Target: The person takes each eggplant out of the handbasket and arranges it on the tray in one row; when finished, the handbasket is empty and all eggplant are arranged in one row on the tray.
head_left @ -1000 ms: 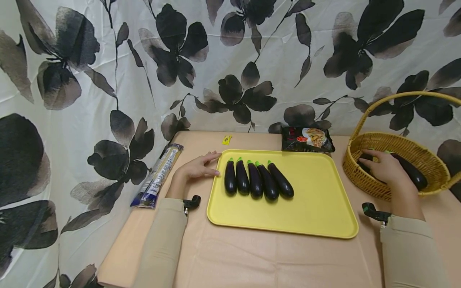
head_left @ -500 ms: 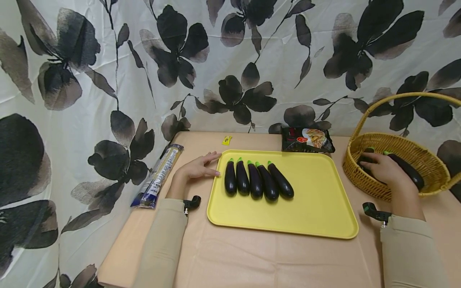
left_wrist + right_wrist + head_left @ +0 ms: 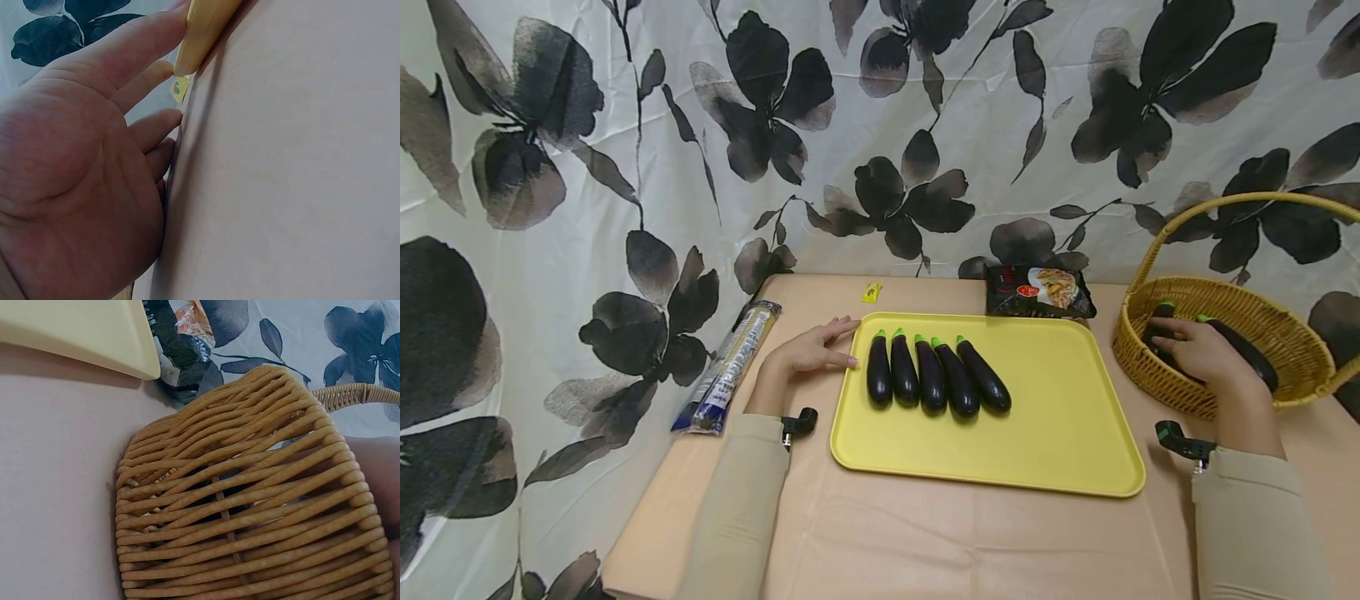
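In the head view several dark purple eggplants [image 3: 932, 379] lie side by side on a yellow tray [image 3: 1045, 433], green stem ends pointing away. My left hand [image 3: 808, 350], fingers extended, touches the tray's left rim; the left wrist view shows the thumb against the tray edge [image 3: 203, 37]. On the right, my right hand [image 3: 1210, 354] reaches into a wicker basket [image 3: 1296, 333], its fingers around a dark eggplant [image 3: 1157, 325] that it partly covers. Another eggplant [image 3: 1243, 350] leans beside that hand. Woven wall [image 3: 244, 506] hides most of the hand in the right wrist view.
Behind the tray stands a black food packet [image 3: 1040, 292]. A small yellow sachet [image 3: 872, 292] lies near the back edge, and a long blue-and-clear package [image 3: 730, 367] along the left edge. The basket's tall handle [image 3: 1240, 198] arches over it. Floral cloth [image 3: 880, 125] hangs behind.
Inside the basket the eggplant at my right fingers has shifted, its stem end now showing higher. The other one has slid slightly left. My left hand and the tray have stayed still.
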Demonstrator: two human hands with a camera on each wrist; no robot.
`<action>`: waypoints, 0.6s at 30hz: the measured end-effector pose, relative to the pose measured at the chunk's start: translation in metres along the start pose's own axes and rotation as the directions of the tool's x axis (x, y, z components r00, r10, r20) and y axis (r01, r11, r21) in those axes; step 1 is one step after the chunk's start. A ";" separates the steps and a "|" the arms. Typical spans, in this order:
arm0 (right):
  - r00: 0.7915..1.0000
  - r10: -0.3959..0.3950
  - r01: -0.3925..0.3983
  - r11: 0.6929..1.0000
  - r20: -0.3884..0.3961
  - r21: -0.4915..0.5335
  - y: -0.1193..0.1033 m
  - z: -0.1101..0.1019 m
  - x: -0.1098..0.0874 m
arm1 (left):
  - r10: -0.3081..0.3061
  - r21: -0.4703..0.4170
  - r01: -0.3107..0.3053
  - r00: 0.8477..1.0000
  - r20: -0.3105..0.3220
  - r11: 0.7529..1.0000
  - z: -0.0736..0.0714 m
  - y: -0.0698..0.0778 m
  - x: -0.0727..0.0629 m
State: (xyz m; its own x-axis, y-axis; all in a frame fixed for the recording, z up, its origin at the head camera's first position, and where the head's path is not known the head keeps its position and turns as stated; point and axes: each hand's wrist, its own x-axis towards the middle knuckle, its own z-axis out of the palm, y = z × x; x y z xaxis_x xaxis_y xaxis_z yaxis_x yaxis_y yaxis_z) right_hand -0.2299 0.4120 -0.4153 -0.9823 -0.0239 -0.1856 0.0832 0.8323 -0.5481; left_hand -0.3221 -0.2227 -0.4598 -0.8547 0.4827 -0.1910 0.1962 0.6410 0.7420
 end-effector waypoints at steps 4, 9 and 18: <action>0.997 0.014 -0.010 0.998 -0.073 0.059 -0.001 0.003 -0.002 | 0.000 -0.003 0.000 1.000 -0.003 1.000 0.000 -0.002 0.001; 0.988 0.039 -0.018 0.990 -0.152 0.140 -0.004 0.006 -0.005 | 0.008 -0.023 -0.008 1.000 -0.007 1.000 0.001 -0.002 0.000; 0.988 0.059 -0.010 0.946 -0.142 0.323 0.002 0.001 -0.008 | 0.005 -0.026 -0.005 1.000 -0.010 1.000 0.001 -0.003 0.000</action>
State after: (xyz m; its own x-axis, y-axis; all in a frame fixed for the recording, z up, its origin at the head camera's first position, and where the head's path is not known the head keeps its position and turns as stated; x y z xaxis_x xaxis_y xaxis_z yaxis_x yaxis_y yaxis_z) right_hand -0.2215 0.4134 -0.4159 -0.9895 0.1046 -0.0997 0.1429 0.6087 -0.7804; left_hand -0.3226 -0.2236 -0.4626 -0.8585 0.4798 -0.1811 0.1881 0.6231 0.7592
